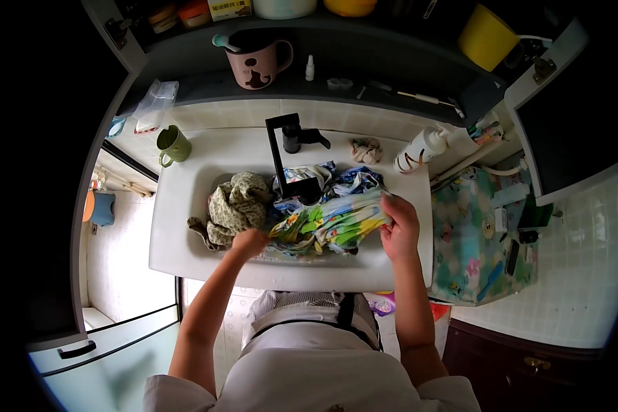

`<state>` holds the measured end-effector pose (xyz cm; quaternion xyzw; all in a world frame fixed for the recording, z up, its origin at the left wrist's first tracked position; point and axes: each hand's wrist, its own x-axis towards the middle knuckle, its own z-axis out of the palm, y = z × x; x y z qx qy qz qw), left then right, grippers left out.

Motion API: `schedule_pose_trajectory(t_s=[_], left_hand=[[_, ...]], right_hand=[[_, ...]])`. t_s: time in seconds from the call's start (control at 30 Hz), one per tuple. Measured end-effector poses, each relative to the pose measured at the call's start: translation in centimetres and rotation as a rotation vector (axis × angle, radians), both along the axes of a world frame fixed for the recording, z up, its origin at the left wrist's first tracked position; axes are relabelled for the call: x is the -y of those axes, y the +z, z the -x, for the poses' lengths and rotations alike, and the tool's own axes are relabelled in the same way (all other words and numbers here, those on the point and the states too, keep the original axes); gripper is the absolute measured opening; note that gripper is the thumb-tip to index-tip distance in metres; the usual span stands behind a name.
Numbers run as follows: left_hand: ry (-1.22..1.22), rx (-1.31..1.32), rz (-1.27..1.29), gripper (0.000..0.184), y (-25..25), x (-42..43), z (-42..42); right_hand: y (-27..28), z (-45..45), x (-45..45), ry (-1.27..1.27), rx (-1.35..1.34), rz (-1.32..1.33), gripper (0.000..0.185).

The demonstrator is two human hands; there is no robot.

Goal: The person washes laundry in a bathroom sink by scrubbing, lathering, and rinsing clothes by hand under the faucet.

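Two-handed grip, printed cloth (343, 218).
Left hand (251, 244) and right hand (399, 221) clamped on it, fingers together; speckled cloth (239, 204) beside left grip.

You're in a home washroom: a white sink (178, 240) holds wet laundry (240, 206) below its black tap (292, 134), a mug (174, 144) stands at its back left corner, and toothbrushes (486, 129) hang at right.
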<state>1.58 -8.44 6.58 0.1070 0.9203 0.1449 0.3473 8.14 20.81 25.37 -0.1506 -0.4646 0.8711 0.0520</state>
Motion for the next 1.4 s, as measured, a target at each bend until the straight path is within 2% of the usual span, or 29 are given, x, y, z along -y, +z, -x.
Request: schedule_pose_trajectory(t_s=[0.03, 0.07, 0.1, 0.13, 0.17, 0.2, 0.23, 0.27, 0.33, 0.4, 0.43, 0.53, 0.57, 0.67, 0.7, 0.77, 0.8, 0.83, 0.9, 0.93, 0.97, 1.0, 1.03, 1.07, 1.13, 1.17, 1.27, 1.3, 1.4], left_hand=[[-0.099, -0.075, 0.058, 0.027, 0.2, -1.0, -0.5], [-0.097, -0.028, 0.013, 0.028, 0.4, -2.2, -1.3], [-0.175, -0.034, -0.101, 0.03, -4.0, -2.5, -2.1], [0.008, 0.153, -0.14, 0.029, -1.3, -5.6, -2.8], [-0.024, 0.069, -0.19, 0.027, -1.2, -6.9, -3.9], [0.003, -0.034, -0.178, 0.026, -6.5, -7.8, -4.7], [0.053, 0.101, -0.319, 0.026, -4.2, -8.9, -4.7], [-0.028, 0.111, -0.507, 0.03, -5.6, -9.4, -5.2], [-0.288, -0.033, -0.685, 0.04, -8.4, -10.2, -5.7], [-0.135, -0.038, -1.089, 0.047, -10.1, -11.8, -5.9], [-0.101, 0.098, -1.052, 0.053, -6.9, -12.4, -5.5], [0.023, 0.323, -1.034, 0.046, -12.6, -10.5, -4.7], [0.057, 0.274, -0.933, 0.04, -12.5, -9.1, -4.4], [0.101, 0.226, -0.62, 0.024, -7.6, -5.5, -2.8], [0.087, 0.221, -0.721, 0.019, -10.0, -3.1, -2.4], [0.105, 0.184, -0.71, 0.014, -11.6, -0.7, -2.0], [0.137, 0.153, -0.598, 0.015, -9.4, -0.3, -1.3], [0.391, 0.233, -0.502, 0.021, -2.8, -1.6, -0.9], [0.417, 0.276, -0.512, 0.025, 2.6, -2.7, 0.2], [0.43, 0.298, -0.516, 0.028, 3.7, -3.2, 0.6], [0.459, 0.334, -0.679, 0.03, 4.1, -4.1, 0.7], [0.494, 0.45, -0.791, 0.031, 5.4, -5.3, 0.9], [0.468, 0.559, -0.784, 0.033, 5.7, -6.4, 1.1], [0.438, 0.669, -0.776, 0.034, 5.9, -7.5, 1.2], [0.555, 0.873, -0.732, 0.034, 3.8, -9.7, 1.1], [0.646, 0.894, -0.736, 0.034, 1.4, -10.5, 0.9], [0.796, 0.813, -0.674, 0.037, -3.3, -12.0, 0.1], [0.715, 0.637, -0.65, 0.036, -4.5, -12.1, -0.3], [0.759, 0.484, -0.62, 0.035, -7.0, -12.7, -0.3]], right_hand=[[0.6, 0.0, 0.6, -0.012, -0.039, 0.057, 0.014], [1.4, -0.1, 1.3, -0.002, -0.051, 0.104, 0.015], [2.2, -0.3, 2.1, 0.008, -0.063, 0.151, 0.018], [2.5, -0.3, 2.9, 0.02, -0.075, 0.199, 0.02], [2.2, -0.3, 3.7, 0.025, -0.121, 0.222, 0.025], [1.3, -0.6, 3.6, 0.121, -0.185, 0.331, 0.03], [2.3, -0.7, 4.3, 0.112, -0.177, 0.322, 0.025], [3.3, -0.6, 5.1, 0.106, -0.167, 0.313, 0.021], [2.2, 0.3, 5.3, 0.194, -0.106, 0.284, 0.018], [1.5, 1.4, 5.3, 0.339, -0.091, 0.227, 0.015], [0.2, 1.6, 5.3, 0.361, -0.082, 0.225, 0.015], [-2.5, 1.2, 4.3, 0.44, 0.007, 0.12, 0.017], [-3.3, 1.0, 3.8, 0.47, 0.05, 0.069, 0.017], [-10.0, 0.7, 2.4, 0.51, 0.135, -0.365, 0.023], [-13.1, 0.8, 1.5, 0.564, 0.096, -0.739, 0.028], [-17.1, 0.3, 1.1, 0.457, 0.197, -1.211, 0.029], [-19.3, -0.1, 1.0, 0.392, 0.24, -1.411, 0.028], [-19.2, 0.2, 1.1, 0.39, 0.289, -1.418, 0.029], [-17.9, 1.4, 1.5, 0.385, 0.39, -1.431, 0.029], [-16.8, 1.8, 1.5, 0.31, 0.308, -1.396, 0.031], [-15.5, 2.2, 1.6, 0.234, 0.226, -1.359, 0.032], [-14.8, 2.7, 1.7, 0.159, 0.144, -1.32, 0.033], [-14.8, 3.2, 1.7, 0.097, 0.09, -1.273, 0.035], [-14.5, 3.3, 1.8, 0.216, 0.227, -0.995, 0.036], [-13.3, 3.4, 2.2, 0.424, 0.477, -0.417, 0.037], [-14.0, 3.4, 2.9, 0.444, 0.555, -0.329, 0.036], [-18.4, 2.9, 3.4, 0.522, 0.724, -0.079, 0.037], [-19.2, 2.9, 3.7, 0.505, 0.751, -0.088, 0.037], [-20.5, 3.3, 4.9, 0.463, 0.828, -0.117, 0.038]])
